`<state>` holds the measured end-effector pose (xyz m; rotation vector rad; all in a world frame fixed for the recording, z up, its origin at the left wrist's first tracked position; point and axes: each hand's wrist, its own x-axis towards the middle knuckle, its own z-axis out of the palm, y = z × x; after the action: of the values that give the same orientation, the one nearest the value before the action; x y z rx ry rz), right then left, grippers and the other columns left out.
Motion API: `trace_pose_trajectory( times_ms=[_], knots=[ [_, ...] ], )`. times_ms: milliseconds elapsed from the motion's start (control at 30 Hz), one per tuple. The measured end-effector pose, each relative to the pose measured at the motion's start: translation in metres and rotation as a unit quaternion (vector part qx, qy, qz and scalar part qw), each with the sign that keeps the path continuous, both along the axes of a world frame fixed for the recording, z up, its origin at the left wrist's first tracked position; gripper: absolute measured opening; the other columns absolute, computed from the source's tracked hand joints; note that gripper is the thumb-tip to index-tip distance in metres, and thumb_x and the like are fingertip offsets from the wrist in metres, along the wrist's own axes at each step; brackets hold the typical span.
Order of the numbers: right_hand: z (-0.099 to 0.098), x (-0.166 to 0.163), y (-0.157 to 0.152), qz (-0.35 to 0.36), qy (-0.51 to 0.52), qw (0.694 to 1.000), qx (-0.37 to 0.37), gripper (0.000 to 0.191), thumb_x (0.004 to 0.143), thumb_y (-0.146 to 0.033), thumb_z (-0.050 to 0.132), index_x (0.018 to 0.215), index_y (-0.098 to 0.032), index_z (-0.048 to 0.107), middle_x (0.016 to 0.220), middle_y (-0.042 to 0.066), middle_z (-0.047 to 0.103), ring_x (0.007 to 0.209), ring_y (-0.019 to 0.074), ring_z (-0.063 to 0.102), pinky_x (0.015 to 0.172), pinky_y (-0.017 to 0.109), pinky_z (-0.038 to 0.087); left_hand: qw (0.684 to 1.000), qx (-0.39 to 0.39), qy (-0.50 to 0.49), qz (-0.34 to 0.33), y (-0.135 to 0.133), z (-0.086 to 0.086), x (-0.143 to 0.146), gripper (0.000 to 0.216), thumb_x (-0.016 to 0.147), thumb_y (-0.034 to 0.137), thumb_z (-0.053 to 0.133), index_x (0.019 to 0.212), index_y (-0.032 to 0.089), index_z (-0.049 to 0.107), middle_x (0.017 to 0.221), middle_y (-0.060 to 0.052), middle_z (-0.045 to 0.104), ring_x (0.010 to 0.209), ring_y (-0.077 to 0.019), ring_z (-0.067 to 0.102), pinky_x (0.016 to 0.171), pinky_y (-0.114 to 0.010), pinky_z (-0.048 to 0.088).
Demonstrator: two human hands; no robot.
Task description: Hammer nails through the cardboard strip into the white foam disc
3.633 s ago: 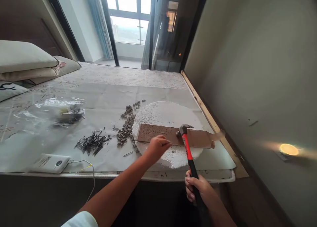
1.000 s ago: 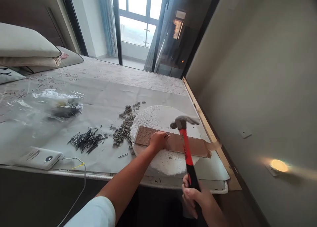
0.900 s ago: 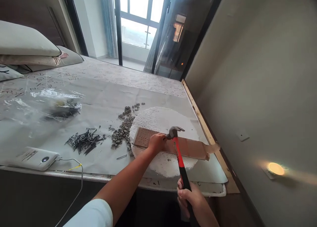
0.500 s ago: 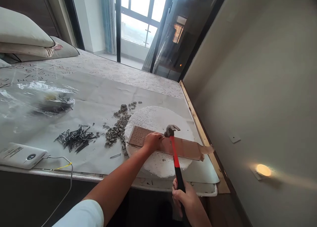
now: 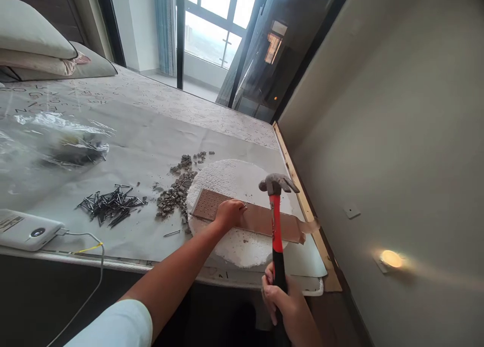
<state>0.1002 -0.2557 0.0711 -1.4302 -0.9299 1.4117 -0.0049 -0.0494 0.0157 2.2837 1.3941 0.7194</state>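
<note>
Reaching in from the left, my left hand (image 5: 229, 213) rests on a brown board (image 5: 260, 221) that has rows of small holes at its left end. Its fingers are pinched together at the board's surface on what looks like a nail (image 5: 245, 205), mostly hidden. My right hand (image 5: 283, 296) is wrapped round the black grip of a claw hammer (image 5: 277, 221) with a red shaft. The hammer's head is raised above the board, apart from it. Beneath the board lies a round white foam slab (image 5: 234, 173).
Grey gravel (image 5: 176, 193) is heaped left of the slab, near a loose nail (image 5: 172, 233) and a pile of nails (image 5: 111, 204). Farther left are a clear plastic bag (image 5: 71, 140) and a white power bank (image 5: 28, 231) with a cable. A wall (image 5: 397, 135) stands to the right.
The hammer has lifted away from near my left fingers, its head rising and shifting right. My left hand stays pinched on the board. The whole view has shifted slightly.
</note>
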Motion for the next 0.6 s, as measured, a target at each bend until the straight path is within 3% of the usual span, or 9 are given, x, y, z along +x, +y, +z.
trace_pose_trajectory(
  times_ms=[167,300,500,600],
  knots=[
    [-0.002,-0.003,0.002,0.021,0.002,0.999,-0.035,0.014,0.062,-0.022,0.045,0.068,-0.022,0.033,0.045,-0.01,0.033,0.034,0.0052,0.028,0.031,0.017,0.02,1.0,-0.002,0.019,0.007,0.0,-0.001,-0.001,0.028,0.082,0.034,0.05,0.067,0.02,0.068,0.076,-0.005,0.067,0.072,-0.0161,0.059,0.063,-0.025,0.037],
    [0.001,-0.002,0.001,0.004,0.009,1.0,0.0,0.014,0.063,-0.024,0.046,0.069,-0.022,0.034,0.049,-0.01,0.035,0.034,0.0041,0.028,0.031,0.016,0.019,0.999,0.02,0.036,-0.001,0.0,-0.002,-0.002,0.03,0.083,0.037,0.048,0.068,0.019,0.068,0.077,-0.006,0.068,0.071,-0.0169,0.059,0.061,-0.026,0.037],
    [-0.013,-0.006,-0.001,0.026,0.028,0.999,-0.028,0.014,0.063,-0.026,0.045,0.068,-0.022,0.033,0.043,-0.011,0.03,0.032,0.0044,0.025,0.03,0.016,0.019,0.998,0.015,0.052,-0.007,-0.001,-0.006,-0.001,0.027,0.081,0.032,0.05,0.066,0.019,0.069,0.072,-0.006,0.067,0.069,-0.0169,0.059,0.061,-0.026,0.038],
    [-0.012,-0.004,-0.003,0.013,0.019,1.0,-0.004,0.014,0.064,-0.026,0.045,0.069,-0.022,0.032,0.046,-0.01,0.033,0.033,0.0048,0.028,0.031,0.017,0.02,0.998,0.013,0.055,-0.012,0.0,-0.008,0.0,0.027,0.08,0.033,0.051,0.066,0.019,0.069,0.073,-0.007,0.066,0.071,-0.0177,0.059,0.064,-0.027,0.039]
  ],
)
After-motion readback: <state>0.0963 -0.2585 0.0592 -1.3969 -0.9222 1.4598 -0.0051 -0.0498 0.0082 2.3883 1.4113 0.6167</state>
